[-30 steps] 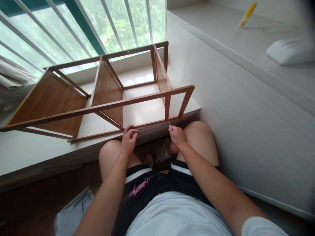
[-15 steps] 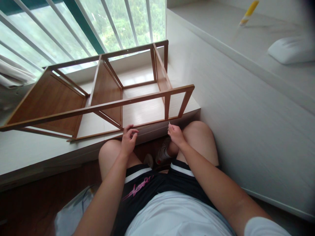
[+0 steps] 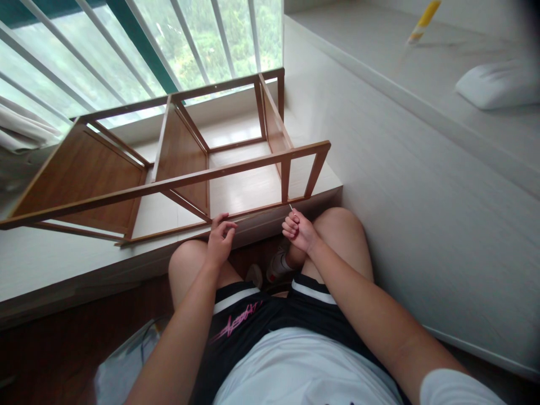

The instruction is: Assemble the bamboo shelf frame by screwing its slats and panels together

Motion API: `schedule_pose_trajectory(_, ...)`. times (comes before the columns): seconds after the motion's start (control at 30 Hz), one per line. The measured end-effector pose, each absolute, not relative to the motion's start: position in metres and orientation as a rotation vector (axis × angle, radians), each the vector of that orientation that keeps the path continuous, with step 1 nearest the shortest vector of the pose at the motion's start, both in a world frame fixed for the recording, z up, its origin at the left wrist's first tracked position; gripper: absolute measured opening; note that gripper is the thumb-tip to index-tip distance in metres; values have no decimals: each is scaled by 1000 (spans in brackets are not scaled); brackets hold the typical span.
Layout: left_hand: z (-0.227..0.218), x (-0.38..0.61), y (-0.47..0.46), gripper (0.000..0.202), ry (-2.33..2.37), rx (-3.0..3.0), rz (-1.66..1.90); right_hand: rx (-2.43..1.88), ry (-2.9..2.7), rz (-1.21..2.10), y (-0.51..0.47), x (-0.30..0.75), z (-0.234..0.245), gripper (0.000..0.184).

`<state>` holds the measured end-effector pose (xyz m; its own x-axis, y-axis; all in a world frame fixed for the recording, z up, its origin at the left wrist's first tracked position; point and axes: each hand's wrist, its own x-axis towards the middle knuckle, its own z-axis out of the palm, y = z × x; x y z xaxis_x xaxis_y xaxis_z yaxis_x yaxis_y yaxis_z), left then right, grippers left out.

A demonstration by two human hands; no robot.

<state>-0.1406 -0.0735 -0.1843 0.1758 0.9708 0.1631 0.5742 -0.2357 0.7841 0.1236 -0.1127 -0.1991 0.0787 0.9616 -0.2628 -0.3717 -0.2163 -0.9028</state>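
A brown wooden shelf frame (image 3: 244, 163) lies on its side on a pale ledge, its panels standing upright between the long rails. My left hand (image 3: 220, 239) rests at the frame's lower front rail, fingers loosely bent and apart, one fingertip on the wood. Below the right end of that rail, my right hand (image 3: 298, 232) is closed, pinching a thin metal rod (image 3: 291, 207) that looks like a hex key. The rod's tip points up at the rail near an upright's foot; whether it touches is too small to tell. The rest of the rod is hidden in my fingers.
A barred window (image 3: 185, 45) stands behind the frame, with a curtain (image 3: 25, 126) at left. On the right rises a pale panel (image 3: 379, 169); a yellow and white object (image 3: 425, 21) and a white packet (image 3: 498, 84) lie on its top. A clear plastic bag (image 3: 122, 363) is on the floor.
My right hand has turned and its fingers are curled more tightly, with the thin metal rod now tilted. My left hand stays at the rail.
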Motion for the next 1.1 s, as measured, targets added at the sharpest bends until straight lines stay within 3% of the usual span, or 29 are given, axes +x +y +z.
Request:
schedule_pose_trajectory(0.47, -180, -140, -74, 15, 1453, 1879, 904, -1797, -1162, 651, -114, 124, -208, 41)
schedule_pose_trajectory(1.1, -182, -142, -74, 14, 1434, 1852, 912, -2113, -1456, 367, -111, 124, -209, 41)
